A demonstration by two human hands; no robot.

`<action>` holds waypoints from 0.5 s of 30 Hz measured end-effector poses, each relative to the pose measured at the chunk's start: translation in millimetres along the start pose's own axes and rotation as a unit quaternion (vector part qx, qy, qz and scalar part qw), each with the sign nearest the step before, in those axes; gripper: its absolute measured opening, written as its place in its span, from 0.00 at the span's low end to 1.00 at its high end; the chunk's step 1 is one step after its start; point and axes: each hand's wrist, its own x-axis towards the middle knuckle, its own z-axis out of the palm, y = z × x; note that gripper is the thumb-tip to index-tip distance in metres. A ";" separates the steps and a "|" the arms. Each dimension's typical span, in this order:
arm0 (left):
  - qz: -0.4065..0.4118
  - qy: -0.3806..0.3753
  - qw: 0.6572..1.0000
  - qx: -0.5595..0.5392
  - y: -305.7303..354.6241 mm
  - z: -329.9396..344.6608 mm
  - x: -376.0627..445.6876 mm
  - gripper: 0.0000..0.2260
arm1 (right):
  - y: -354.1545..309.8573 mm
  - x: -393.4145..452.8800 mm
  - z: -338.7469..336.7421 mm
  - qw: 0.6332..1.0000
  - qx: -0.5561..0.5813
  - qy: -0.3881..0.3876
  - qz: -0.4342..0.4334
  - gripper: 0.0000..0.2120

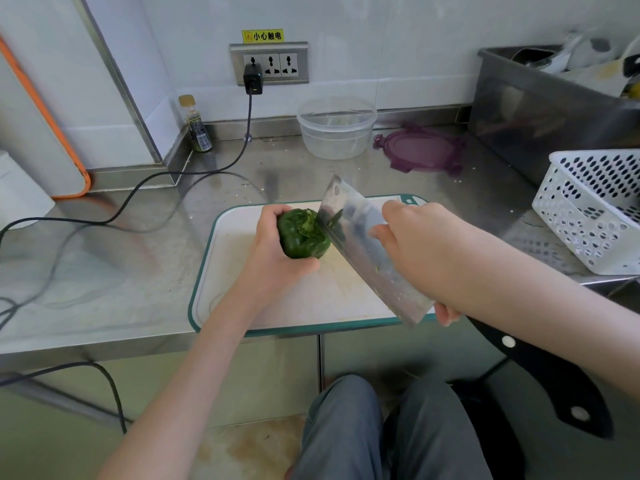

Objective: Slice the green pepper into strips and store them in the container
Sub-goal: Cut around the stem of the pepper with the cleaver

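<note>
Stainless-steel worktop [131, 258], brushed and reflective, against a white tiled wall; white plastic cutting board with a teal rim [207, 271] sits at the front edge, close to the body for reach. Dark green bell pepper [301, 237], glossy and lobed, rests on the board's far half, stem end turned toward the blade. Left hand [273, 251] cups it from the left, fingers curled over the top and thumb beneath, presumably to stop it rolling. Right hand [419, 247] is wrapped around the spine end of a broad rectangular steel cleaver [363, 251]; the handle itself is hidden. Blade is tilted, its front corner meeting the pepper at the stem, likely to cut out the core first. Wet flecks cling to the blade face. Clear round plastic container [336, 128] stands open near the wall, well apart from the board, its purple clip lid [420, 148] lying flat beside it. No strips cut yet; storage is ready.
</note>
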 end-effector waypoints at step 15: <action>0.014 -0.015 1.000 -0.011 -0.8 -1.8 -1.6 0.28 | 3.7 4.7 -11.2 1.000 0.002 0.006 -0.009 0.18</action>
